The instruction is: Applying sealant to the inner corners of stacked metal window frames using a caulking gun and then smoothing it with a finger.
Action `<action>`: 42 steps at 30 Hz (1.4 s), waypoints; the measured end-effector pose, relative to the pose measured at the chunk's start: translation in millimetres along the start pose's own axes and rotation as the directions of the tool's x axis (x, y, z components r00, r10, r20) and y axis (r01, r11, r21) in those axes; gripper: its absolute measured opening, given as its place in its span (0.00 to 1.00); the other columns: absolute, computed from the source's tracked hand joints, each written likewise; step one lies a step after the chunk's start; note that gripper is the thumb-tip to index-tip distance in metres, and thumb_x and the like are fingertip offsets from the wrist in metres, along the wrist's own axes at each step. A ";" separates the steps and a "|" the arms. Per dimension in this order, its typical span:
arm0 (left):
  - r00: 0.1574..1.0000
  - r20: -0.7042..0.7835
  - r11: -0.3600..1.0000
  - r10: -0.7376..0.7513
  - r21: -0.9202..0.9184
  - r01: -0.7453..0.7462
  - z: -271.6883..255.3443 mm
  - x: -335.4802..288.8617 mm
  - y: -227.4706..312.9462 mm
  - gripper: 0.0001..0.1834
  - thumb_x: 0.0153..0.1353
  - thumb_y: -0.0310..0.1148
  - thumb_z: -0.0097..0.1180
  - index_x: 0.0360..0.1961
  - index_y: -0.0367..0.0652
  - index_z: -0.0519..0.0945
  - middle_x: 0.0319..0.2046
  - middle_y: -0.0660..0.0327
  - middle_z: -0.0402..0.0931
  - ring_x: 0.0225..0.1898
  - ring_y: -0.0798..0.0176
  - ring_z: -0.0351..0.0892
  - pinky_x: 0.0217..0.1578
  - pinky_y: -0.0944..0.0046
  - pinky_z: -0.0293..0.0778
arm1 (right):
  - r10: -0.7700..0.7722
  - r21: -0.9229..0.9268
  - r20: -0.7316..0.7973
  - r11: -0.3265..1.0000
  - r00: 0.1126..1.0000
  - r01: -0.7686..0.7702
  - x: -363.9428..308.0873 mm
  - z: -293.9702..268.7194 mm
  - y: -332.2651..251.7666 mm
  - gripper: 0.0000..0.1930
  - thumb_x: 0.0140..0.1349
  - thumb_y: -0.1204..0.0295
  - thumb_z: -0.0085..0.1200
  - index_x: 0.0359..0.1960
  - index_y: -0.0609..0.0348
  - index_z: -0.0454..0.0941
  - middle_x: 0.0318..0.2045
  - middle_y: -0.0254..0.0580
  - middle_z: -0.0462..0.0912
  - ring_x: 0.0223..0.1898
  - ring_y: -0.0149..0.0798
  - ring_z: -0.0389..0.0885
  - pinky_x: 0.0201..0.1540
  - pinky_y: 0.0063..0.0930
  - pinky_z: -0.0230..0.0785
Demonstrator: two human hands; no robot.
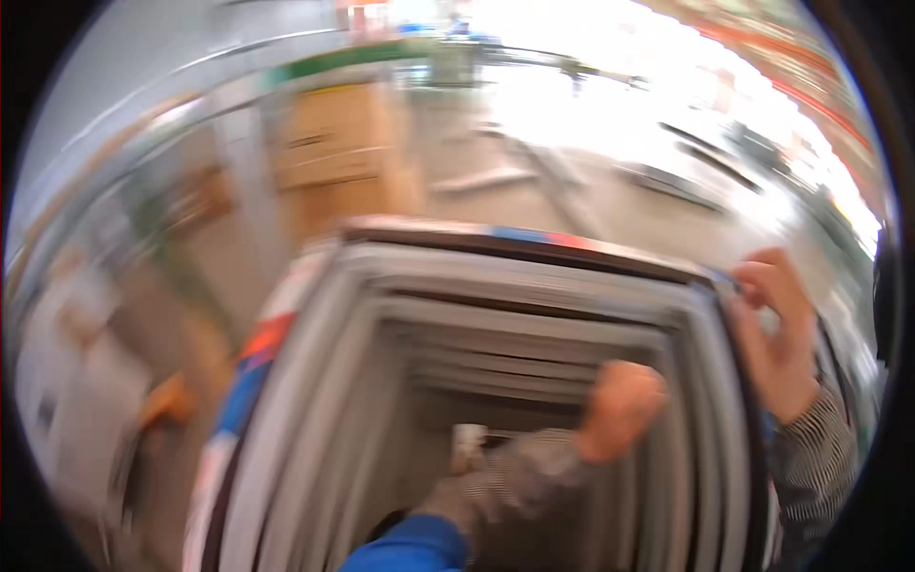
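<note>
A large open box with a red, blue and white outside stands right in front of me. Pale grey frame-like layers line its inner walls, one below another. Inside it, toward the right wall, my left hand is closed in a fist; what it holds, if anything, is hidden by the fingers and blur. The fingers of my right hand are bent around the rim at the box's far right corner. Deep in the box, beside my left forearm, shows a small white object, too blurred to name.
Brown cardboard boxes are stacked beyond the far left corner. Low flat platforms lie on the floor at the far right. An orange object and pale sheets or boxes are at the left. Motion smears the whole scene.
</note>
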State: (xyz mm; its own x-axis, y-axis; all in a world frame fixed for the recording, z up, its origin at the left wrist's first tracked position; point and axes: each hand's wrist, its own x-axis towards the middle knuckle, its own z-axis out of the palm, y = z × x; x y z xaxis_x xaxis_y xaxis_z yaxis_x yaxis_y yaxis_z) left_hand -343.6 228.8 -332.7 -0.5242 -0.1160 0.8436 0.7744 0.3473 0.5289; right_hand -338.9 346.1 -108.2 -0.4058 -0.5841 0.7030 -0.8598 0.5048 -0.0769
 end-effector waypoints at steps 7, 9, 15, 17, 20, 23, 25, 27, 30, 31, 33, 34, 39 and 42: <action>0.944 -0.265 0.977 -0.194 -0.134 0.163 -117.1 59.5 46.8 0.10 0.65 0.25 0.43 0.25 0.38 0.67 0.23 0.62 0.64 0.25 0.67 0.62 0.29 0.67 0.62 | -0.087 0.535 -0.132 0.832 0.987 0.145 87.0 136.3 -44.2 0.09 0.54 0.84 0.48 0.39 0.66 0.71 0.38 0.42 0.71 0.28 0.32 0.70 0.31 0.21 0.64; 0.888 -0.349 0.946 -0.299 -0.229 0.229 -139.1 69.4 65.7 0.10 0.68 0.27 0.40 0.28 0.38 0.68 0.24 0.64 0.64 0.25 0.72 0.60 0.28 0.71 0.61 | -0.095 0.637 -0.131 0.755 0.987 0.158 95.9 158.3 -61.5 0.09 0.56 0.83 0.48 0.39 0.67 0.71 0.38 0.40 0.71 0.27 0.30 0.69 0.29 0.20 0.63; 0.761 -0.525 0.919 0.381 0.303 -0.251 -231.2 242.9 61.6 0.11 0.63 0.30 0.48 0.42 0.36 0.65 0.32 0.55 0.61 0.37 0.59 0.61 0.42 0.60 0.61 | 0.223 0.915 -0.001 0.393 0.975 -0.089 114.9 197.4 -70.9 0.07 0.63 0.76 0.48 0.40 0.65 0.73 0.36 0.33 0.73 0.25 0.22 0.69 0.28 0.17 0.61; 0.733 -0.385 0.669 0.561 0.732 -0.127 -286.3 303.5 67.7 0.19 0.55 0.28 0.56 0.45 0.36 0.65 0.39 0.49 0.65 0.44 0.50 0.66 0.45 0.55 0.63 | 0.269 0.921 -0.030 0.381 0.963 -0.078 117.2 202.0 -66.5 0.08 0.65 0.73 0.47 0.41 0.64 0.73 0.34 0.32 0.74 0.25 0.22 0.70 0.28 0.16 0.60; 0.778 -0.239 0.389 0.582 0.921 -0.008 -404.9 329.7 102.4 0.05 0.52 0.30 0.59 0.29 0.40 0.79 0.33 0.55 0.77 0.40 0.54 0.75 0.43 0.58 0.69 | 0.246 0.898 -0.001 0.426 0.969 -0.107 116.9 204.2 -56.1 0.09 0.67 0.70 0.45 0.43 0.62 0.74 0.31 0.31 0.74 0.25 0.21 0.69 0.28 0.14 0.59; 0.810 -0.284 0.071 0.512 0.954 0.290 -531.6 316.4 176.9 0.09 0.56 0.28 0.53 0.37 0.39 0.81 0.36 0.52 0.80 0.37 0.55 0.79 0.39 0.60 0.73 | 0.230 0.891 0.048 0.430 0.972 -0.146 116.3 207.6 -44.9 0.08 0.67 0.72 0.46 0.43 0.62 0.73 0.26 0.30 0.70 0.23 0.20 0.65 0.25 0.14 0.56; 0.758 -0.375 -0.239 0.534 0.793 0.560 -597.7 293.4 226.4 0.15 0.57 0.32 0.50 0.46 0.48 0.77 0.38 0.54 0.80 0.42 0.50 0.79 0.43 0.56 0.74 | 0.255 0.890 0.043 0.429 0.966 -0.153 116.7 213.2 -40.7 0.07 0.66 0.73 0.46 0.42 0.62 0.73 0.22 0.27 0.66 0.20 0.19 0.61 0.21 0.14 0.53; 0.692 -0.480 -0.388 0.540 0.587 0.710 -647.8 265.0 274.8 0.19 0.58 0.36 0.49 0.52 0.51 0.72 0.40 0.49 0.80 0.44 0.48 0.79 0.45 0.52 0.73 | 0.225 0.847 0.115 0.487 0.968 -0.214 118.7 219.1 -37.3 0.06 0.63 0.78 0.47 0.41 0.64 0.73 0.21 0.26 0.65 0.21 0.19 0.62 0.22 0.14 0.54; 0.694 -0.478 -0.484 0.538 0.498 0.719 -698.1 241.4 322.8 0.21 0.60 0.37 0.47 0.56 0.52 0.70 0.43 0.47 0.79 0.47 0.45 0.78 0.48 0.50 0.71 | 0.233 0.836 0.058 0.520 0.971 -0.175 124.1 230.1 -36.7 0.06 0.63 0.78 0.47 0.40 0.63 0.73 0.19 0.26 0.63 0.21 0.19 0.62 0.22 0.16 0.53; 0.736 -0.474 -0.523 0.484 0.517 0.677 -710.4 239.5 335.3 0.23 0.60 0.37 0.46 0.58 0.52 0.69 0.45 0.46 0.78 0.48 0.44 0.77 0.50 0.49 0.69 | 0.246 0.840 0.060 0.511 0.968 -0.182 126.3 233.5 -36.5 0.06 0.63 0.78 0.47 0.40 0.63 0.73 0.19 0.26 0.63 0.21 0.19 0.62 0.22 0.16 0.53; 0.769 -0.483 -0.561 0.419 0.529 0.637 -730.4 236.1 351.8 0.23 0.60 0.37 0.46 0.59 0.52 0.68 0.46 0.46 0.77 0.50 0.44 0.76 0.51 0.50 0.68 | 0.289 0.806 0.008 0.564 0.957 -0.177 131.2 238.1 -34.5 0.05 0.63 0.79 0.47 0.39 0.63 0.73 0.19 0.26 0.62 0.21 0.19 0.61 0.22 0.17 0.52; 0.790 -0.497 -0.588 0.361 0.536 0.606 -738.5 236.8 355.1 0.24 0.61 0.37 0.46 0.60 0.52 0.67 0.48 0.46 0.76 0.51 0.44 0.75 0.53 0.50 0.67 | 0.294 0.816 -0.005 0.554 0.956 -0.166 133.9 240.2 -33.3 0.05 0.63 0.79 0.47 0.39 0.64 0.73 0.19 0.26 0.61 0.21 0.19 0.60 0.22 0.17 0.51; 0.807 -0.537 -0.622 0.244 0.552 0.555 -759.7 234.2 357.0 0.21 0.62 0.38 0.44 0.57 0.51 0.71 0.49 0.49 0.76 0.51 0.46 0.74 0.53 0.53 0.67 | 0.251 0.777 -0.018 0.612 0.968 -0.144 143.2 243.8 -26.4 0.04 0.65 0.77 0.46 0.39 0.63 0.72 0.19 0.25 0.61 0.19 0.19 0.59 0.22 0.16 0.51; 0.788 -0.598 -0.651 0.145 0.542 0.531 -760.3 232.1 355.8 0.17 0.62 0.40 0.46 0.49 0.50 0.77 0.46 0.51 0.78 0.49 0.49 0.76 0.50 0.54 0.68 | 0.232 0.737 0.002 0.657 0.973 -0.159 145.5 240.2 -28.4 0.04 0.66 0.77 0.46 0.37 0.63 0.72 0.19 0.25 0.61 0.19 0.18 0.58 0.22 0.16 0.50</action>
State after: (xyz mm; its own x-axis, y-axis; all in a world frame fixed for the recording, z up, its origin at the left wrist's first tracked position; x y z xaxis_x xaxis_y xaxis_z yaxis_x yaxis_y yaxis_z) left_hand 79.7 -382.1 121.3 -0.0886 -0.5977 0.7968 -0.9748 0.2166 0.0541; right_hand -447.9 94.1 -173.6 -0.5948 -0.4526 0.6643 -0.7293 -0.0437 -0.6828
